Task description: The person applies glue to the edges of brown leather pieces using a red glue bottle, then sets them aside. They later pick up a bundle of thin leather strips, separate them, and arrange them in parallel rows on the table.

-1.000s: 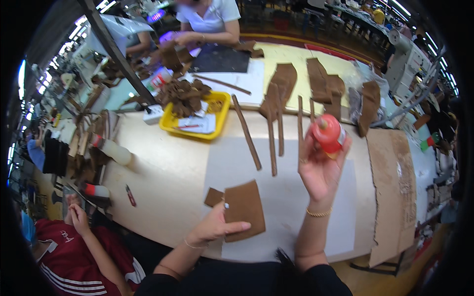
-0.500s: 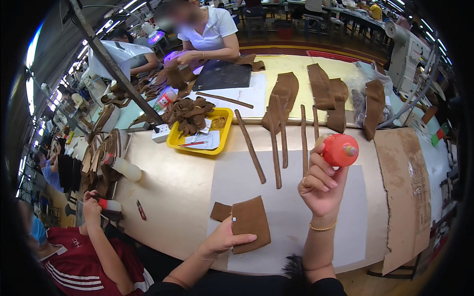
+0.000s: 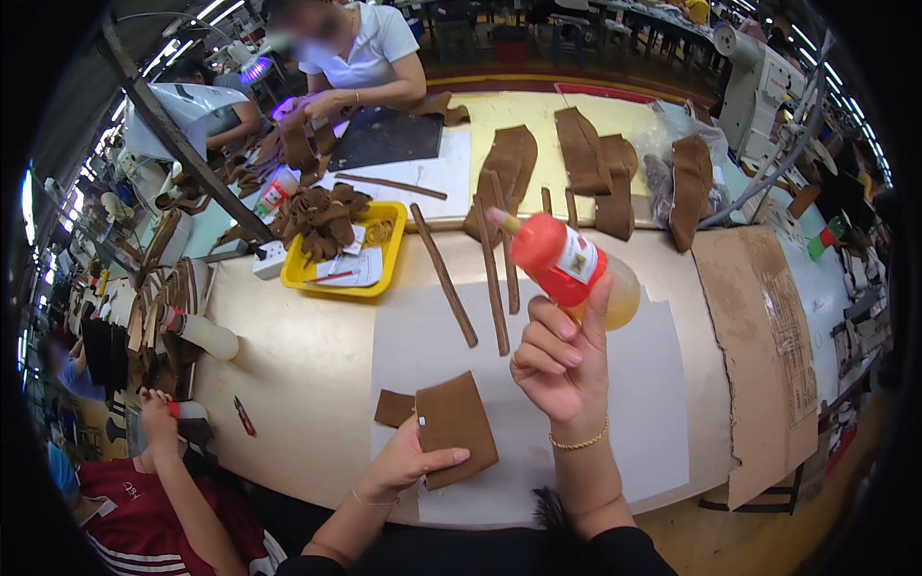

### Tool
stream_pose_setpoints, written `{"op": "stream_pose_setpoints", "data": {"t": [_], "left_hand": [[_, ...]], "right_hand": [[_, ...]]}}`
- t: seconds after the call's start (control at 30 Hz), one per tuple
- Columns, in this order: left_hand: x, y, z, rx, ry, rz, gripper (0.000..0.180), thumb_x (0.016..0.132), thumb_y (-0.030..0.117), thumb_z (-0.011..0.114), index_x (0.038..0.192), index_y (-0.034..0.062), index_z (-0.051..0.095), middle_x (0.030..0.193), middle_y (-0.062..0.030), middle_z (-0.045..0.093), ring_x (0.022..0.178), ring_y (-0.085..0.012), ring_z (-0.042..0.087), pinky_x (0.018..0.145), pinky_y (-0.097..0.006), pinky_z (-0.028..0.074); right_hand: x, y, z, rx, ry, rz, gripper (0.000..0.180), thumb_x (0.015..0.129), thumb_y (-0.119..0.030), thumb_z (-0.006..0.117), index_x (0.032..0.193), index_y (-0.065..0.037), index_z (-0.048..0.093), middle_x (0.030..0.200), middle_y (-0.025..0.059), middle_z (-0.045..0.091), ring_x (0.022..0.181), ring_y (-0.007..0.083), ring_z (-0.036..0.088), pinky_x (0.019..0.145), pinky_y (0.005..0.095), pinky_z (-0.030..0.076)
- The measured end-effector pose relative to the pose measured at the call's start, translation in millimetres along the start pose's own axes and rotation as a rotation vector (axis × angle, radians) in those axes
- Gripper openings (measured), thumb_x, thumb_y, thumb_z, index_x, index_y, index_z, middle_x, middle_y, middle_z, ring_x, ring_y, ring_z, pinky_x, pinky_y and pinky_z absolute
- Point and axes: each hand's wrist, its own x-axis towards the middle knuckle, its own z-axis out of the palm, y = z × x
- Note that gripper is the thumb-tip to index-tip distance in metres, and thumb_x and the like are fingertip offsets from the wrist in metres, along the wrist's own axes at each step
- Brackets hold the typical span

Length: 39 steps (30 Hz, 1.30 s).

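Gripping a red-capped glue bottle (image 3: 569, 266) at frame centre, right hand (image 3: 560, 360) fingers closed around its base, nozzle tilted upper left, left hand (image 3: 408, 463) fingers spread flat, pressing brown leather piece (image 3: 456, 428) on the tabletop (image 3: 298, 365) at lower centre

Right hand (image 3: 557, 360) raised (fingers curled); left hand (image 3: 408, 461) flat.

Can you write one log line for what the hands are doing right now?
right hand: holds glue bottle tilted, raised | left hand: pressing brown leather piece | surface: white sheet
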Motion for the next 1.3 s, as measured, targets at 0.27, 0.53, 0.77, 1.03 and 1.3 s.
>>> {"op": "stream_pose_setpoints", "data": {"t": [0.27,0.53,0.77,1.03,1.3], "left_hand": [[0,3,2,-0.016,0.0,0.013,0.062,0.078,0.005,0.077,0.132,0.0011,0.045,0.12,-0.0064,0.058,0.111,-0.0148,0.056,0.096,-0.032,0.046],[-1,4,2,-0.056,-0.018,0.037,0.061,0.079,0.003,0.075,0.132,0.0015,0.045,0.121,-0.0065,0.058,0.112,-0.0152,0.057,0.096,-0.032,0.046],[2,4,3,-0.075,-0.015,0.013,0.061,0.079,0.002,0.075,0.132,0.0017,0.045,0.121,-0.0064,0.058,0.112,-0.015,0.056,0.096,-0.032,0.046],[3,4,2,-0.067,0.007,0.035,0.063,0.079,0.003,0.076,0.133,0.0029,0.043,0.121,-0.005,0.056,0.113,-0.0143,0.054,0.097,-0.032,0.045],[2,7,-1,-0.036,-0.015,0.029,0.063,0.08,0.004,0.076,0.133,0.0026,0.043,0.121,-0.005,0.057,0.113,-0.0141,0.055,0.097,-0.032,0.045]], "right_hand": [[0,17,-6,-0.87,-0.076,-0.657,0.05,0.091,-0.038,0.064,0.128,-0.008,0.045,0.094,0.0109,0.062,0.061,0.0164,0.062,0.047,0.0267,0.05],[-13,-11,-8,-1.139,-0.303,-0.792,0.057,0.081,-0.038,0.064,0.127,-0.009,0.049,0.093,0.0157,0.059,0.066,0.0264,0.061,0.052,0.035,0.049],[1,-21,-15,-2.127,-0.518,-1.661,0.054,0.084,-0.013,0.07,0.131,-0.02,0.046,0.075,0.0138,0.066,0.058,0.0221,0.064,0.049,0.0301,0.051],[-1,-20,-30,-2.189,-0.386,-1.664,0.087,0.066,-0.004,0.086,0.139,-0.011,0.037,0.085,0.0152,0.067,0.064,0.0244,0.068,0.054,0.0303,0.057],[-13,1,-18,-2.047,-0.147,-1.339,0.081,0.072,-0.037,0.085,0.131,0.0,0.044,0.114,0.0155,0.054,0.096,0.0243,0.061,0.074,0.031,0.055]]}}
